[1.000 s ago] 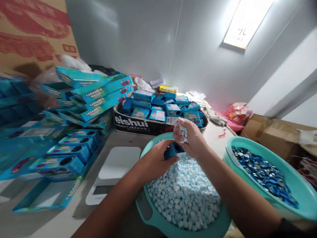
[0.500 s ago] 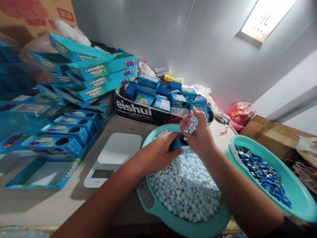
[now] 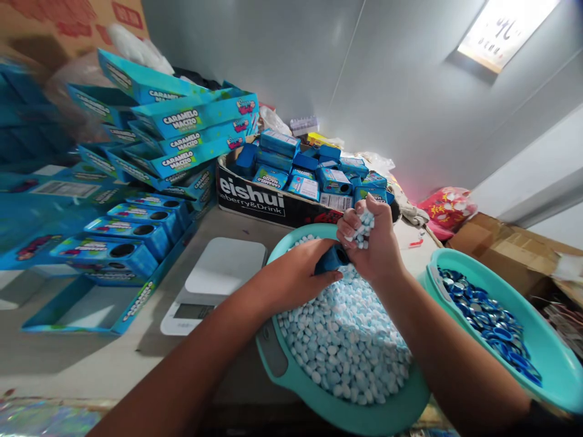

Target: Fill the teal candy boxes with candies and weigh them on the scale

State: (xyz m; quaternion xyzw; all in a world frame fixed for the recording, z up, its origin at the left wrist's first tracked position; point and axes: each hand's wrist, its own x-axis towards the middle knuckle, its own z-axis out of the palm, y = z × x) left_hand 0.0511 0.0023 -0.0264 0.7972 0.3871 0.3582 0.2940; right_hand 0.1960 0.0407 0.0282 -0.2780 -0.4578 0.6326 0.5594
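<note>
My left hand (image 3: 305,273) is closed around a small blue box (image 3: 331,260), tilted with its end toward my right hand. My right hand (image 3: 371,240) is curled around a handful of white and pale blue candies (image 3: 363,229), close above the box's end. Both hands are over a turquoise basin (image 3: 359,422) filled with the same small candies (image 3: 346,352). My fingers hide part of the box, and whether candies lie inside it I cannot tell.
Left of the basin sits a white kitchen scale (image 3: 223,267). Blue filled boxes stand in a display tray (image 3: 73,328), beside stacked trays (image 3: 182,136). Behind is a black carton (image 3: 255,197) of blue boxes (image 3: 305,185). At right, another turquoise basin (image 3: 558,364) holds blue lids (image 3: 487,321).
The whole view has shifted slightly, so things sit a little further right. My right hand still holds candies by the box, its fingers a bit looser around them.
</note>
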